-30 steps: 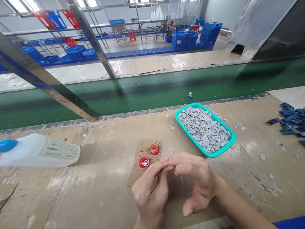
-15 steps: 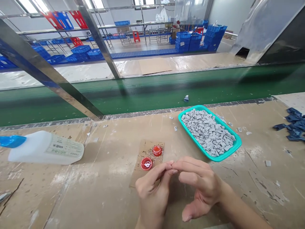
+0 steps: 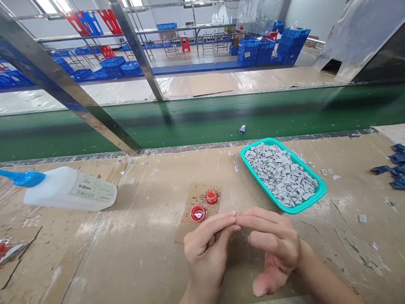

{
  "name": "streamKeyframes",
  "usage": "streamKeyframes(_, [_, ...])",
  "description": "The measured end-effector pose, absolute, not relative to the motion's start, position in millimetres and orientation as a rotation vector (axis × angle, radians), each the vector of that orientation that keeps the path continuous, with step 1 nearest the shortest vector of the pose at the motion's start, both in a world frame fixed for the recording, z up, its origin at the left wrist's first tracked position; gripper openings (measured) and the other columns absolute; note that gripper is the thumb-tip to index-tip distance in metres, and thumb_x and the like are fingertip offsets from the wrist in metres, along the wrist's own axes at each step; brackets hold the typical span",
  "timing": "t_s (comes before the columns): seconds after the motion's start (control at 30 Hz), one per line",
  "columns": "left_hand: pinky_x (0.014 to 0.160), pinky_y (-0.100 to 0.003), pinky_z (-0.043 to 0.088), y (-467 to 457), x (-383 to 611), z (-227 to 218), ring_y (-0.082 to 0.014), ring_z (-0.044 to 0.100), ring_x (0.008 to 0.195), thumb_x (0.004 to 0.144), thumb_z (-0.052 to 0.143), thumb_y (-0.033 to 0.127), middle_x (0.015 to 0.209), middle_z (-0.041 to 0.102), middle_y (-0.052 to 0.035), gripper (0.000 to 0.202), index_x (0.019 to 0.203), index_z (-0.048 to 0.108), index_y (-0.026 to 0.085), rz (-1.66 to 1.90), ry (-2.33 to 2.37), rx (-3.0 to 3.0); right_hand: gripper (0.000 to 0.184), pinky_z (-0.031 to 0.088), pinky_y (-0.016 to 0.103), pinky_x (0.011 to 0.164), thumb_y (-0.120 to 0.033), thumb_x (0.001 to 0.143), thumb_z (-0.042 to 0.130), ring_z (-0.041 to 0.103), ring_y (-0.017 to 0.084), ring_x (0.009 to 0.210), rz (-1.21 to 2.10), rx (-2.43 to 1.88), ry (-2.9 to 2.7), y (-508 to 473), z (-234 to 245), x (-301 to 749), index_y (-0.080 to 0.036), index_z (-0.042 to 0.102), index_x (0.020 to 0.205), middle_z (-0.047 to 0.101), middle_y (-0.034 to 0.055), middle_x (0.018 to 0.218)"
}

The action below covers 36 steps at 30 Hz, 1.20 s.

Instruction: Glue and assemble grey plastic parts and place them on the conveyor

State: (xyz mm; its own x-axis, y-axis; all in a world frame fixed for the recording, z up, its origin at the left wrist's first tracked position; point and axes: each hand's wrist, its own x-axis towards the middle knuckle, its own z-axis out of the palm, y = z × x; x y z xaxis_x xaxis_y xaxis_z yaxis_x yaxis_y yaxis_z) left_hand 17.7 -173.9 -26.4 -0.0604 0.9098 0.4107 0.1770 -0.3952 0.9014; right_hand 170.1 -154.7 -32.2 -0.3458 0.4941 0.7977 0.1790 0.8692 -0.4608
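My left hand [image 3: 210, 249] is closed in a pinch, thumb and index finger pressed together. Whatever lies between those fingertips is hidden or too small to name. My right hand [image 3: 274, 247] meets the left fingertips with its stretched fingers, its thumb hanging well apart below. Just beyond the left hand, two small red cups [image 3: 198, 213] with glossy liquid rest on a wet piece of cardboard [image 3: 185, 230]. Behind the right hand stands a turquoise tray [image 3: 295, 210] heaped with small grey flat pieces [image 3: 278, 173].
A white bottle [image 3: 72, 190] with a blue nozzle lies on its side at left. Several loose grey pieces [image 3: 236, 169] dot the cardboard-covered table. Dark blue pieces [image 3: 397, 166] pile up at right. Beyond runs a green conveyor belt [image 3: 196, 122], with a metal post [image 3: 95, 114] slanting across it.
The view has shifted slightly, moving most things rightward in the picture. Against that, the small dark-and-white piece on the green belt has travelled left. Both hands keep nearly the same pose, fingertips touching.
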Motion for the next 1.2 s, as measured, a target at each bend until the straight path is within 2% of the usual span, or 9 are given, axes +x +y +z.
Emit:
streamKeyframes(0.23, [0.067,-0.026,0.061,-173,19,-26,-0.0168,0.070,0.075,0.073,0.064,0.000,0.084,0.073,-0.0010,0.021,0.081,0.068,0.020,1.484,1.174,1.578,0.046,0.057,0.039,0.060,-0.065,0.073,0.054,0.065,0.024,0.079,0.294,-0.528,-1.950,-155,-37,171,-0.022,0.051,0.090,0.066,0.0105,0.088])
streamKeyframes(0.47, [0.065,-0.023,0.059,-178,20,-24,-0.0154,0.069,0.074,0.074,0.063,0.002,0.083,0.072,0.0003,0.018,0.075,0.066,0.019,1.466,1.225,1.500,0.038,0.055,0.037,0.062,-0.054,0.083,0.047,0.064,0.023,0.079,0.319,-0.474,-1.902,-155,-36,167,-0.019,0.051,0.097,0.067,0.0123,0.089])
streamKeyframes(0.57, [0.063,-0.021,0.058,-180,19,-24,-0.0142,0.069,0.072,0.076,0.062,0.003,0.083,0.072,0.0008,0.017,0.074,0.064,0.020,1.465,1.202,1.367,0.030,0.054,0.035,0.062,-0.046,0.084,0.049,0.064,0.021,0.075,0.416,-0.469,-1.875,-151,-25,176,-0.020,0.051,0.099,0.068,0.0101,0.086])
streamKeyframes(0.63, [0.063,-0.019,0.058,-180,16,-24,-0.0130,0.069,0.071,0.076,0.062,0.002,0.082,0.072,0.0017,0.019,0.075,0.063,0.021,1.506,1.182,1.326,0.021,0.053,0.034,0.063,-0.035,0.081,0.056,0.063,0.020,0.073,0.408,-0.654,-1.867,-146,-16,189,-0.021,0.052,0.097,0.069,0.0072,0.085])
streamKeyframes(0.73, [0.065,-0.019,0.057,-179,10,-26,-0.0128,0.069,0.074,0.074,0.062,0.000,0.076,0.072,0.0038,0.023,0.075,0.064,0.022,1.606,1.207,1.337,0.017,0.050,0.031,0.066,-0.023,0.078,0.062,0.063,0.018,0.073,0.118,-1.272,-1.731,-134,-12,217,-0.022,0.057,0.094,0.068,0.0037,0.083])
streamKeyframes(0.83, [0.067,-0.020,0.057,-177,8,-27,-0.0134,0.069,0.075,0.076,0.062,0.001,0.076,0.073,0.0038,0.023,0.078,0.066,0.023,1.637,1.237,1.366,0.013,0.048,0.030,0.065,-0.025,0.082,0.059,0.062,0.019,0.077,-0.053,-1.621,-1.764,-121,-22,241,-0.022,0.063,0.094,0.068,0.0025,0.086])
streamKeyframes(0.93, [0.070,-0.024,0.057,-176,12,-22,-0.0150,0.069,0.077,0.080,0.060,0.008,0.081,0.073,0.0013,0.017,0.081,0.068,0.023,1.584,1.194,1.414,0.014,0.047,0.032,0.069,-0.023,0.085,0.055,0.059,0.021,0.086,0.001,-1.693,-1.961,-110,-37,252,-0.022,0.066,0.094,0.069,0.0024,0.090])
streamKeyframes(1.03, [0.072,-0.028,0.057,-176,16,-9,-0.0162,0.068,0.076,0.084,0.058,0.019,0.073,0.069,-0.0001,0.011,0.076,0.065,0.021,1.532,1.185,1.355,0.013,0.044,0.033,0.065,-0.024,0.085,0.055,0.056,0.024,0.085,0.099,-1.827,-2.069,-101,-46,251,-0.023,0.068,0.087,0.069,0.0020,0.090])
streamKeyframes(1.2, [0.062,-0.029,0.056,-161,3,22,-0.0191,0.066,0.075,0.090,0.045,0.040,0.064,0.061,-0.0015,0.030,0.071,0.053,0.019,1.302,1.199,1.284,0.013,0.036,0.032,0.055,-0.028,0.084,0.055,0.054,0.028,0.084,0.135,-2.092,-1.980,-91,-49,244,-0.023,0.067,0.083,0.068,0.0053,0.082])
